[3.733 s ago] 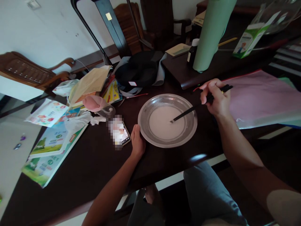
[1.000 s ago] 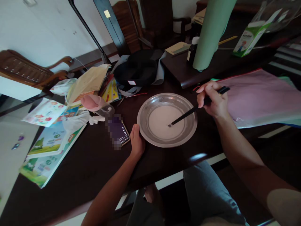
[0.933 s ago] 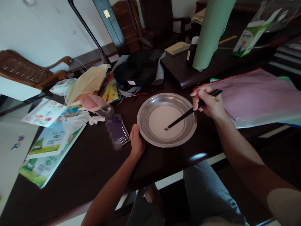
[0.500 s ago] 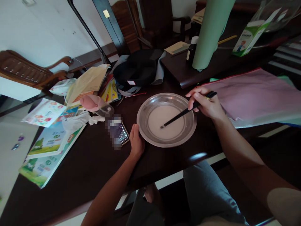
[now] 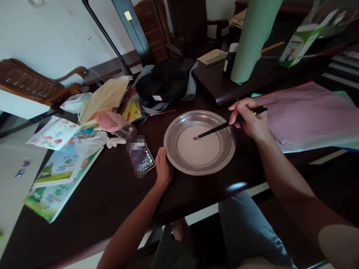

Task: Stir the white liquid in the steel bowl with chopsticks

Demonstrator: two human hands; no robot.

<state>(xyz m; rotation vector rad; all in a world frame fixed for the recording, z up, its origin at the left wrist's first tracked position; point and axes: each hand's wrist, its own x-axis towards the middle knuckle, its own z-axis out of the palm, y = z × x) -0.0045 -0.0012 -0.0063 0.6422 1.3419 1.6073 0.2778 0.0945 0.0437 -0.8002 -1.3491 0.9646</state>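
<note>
Bowl [image 5: 227,145] on tbl [image 5: 112,198], phone [image 5: 148,160] to its L, folder [image 5: 303,112] to R (bag [image 5: 165,82] behind bowl).

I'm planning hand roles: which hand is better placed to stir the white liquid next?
Likely the right hand: it grips the black stick, tip at the white liquid; the left hand is at the metal bowl.

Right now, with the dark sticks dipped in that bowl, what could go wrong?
The pale liquid might splash over the metal bowl and reach the phone lying close by. Also, the left hand is at one side only, so a hard push from the right hand with the dark sticks could tip it.
</note>
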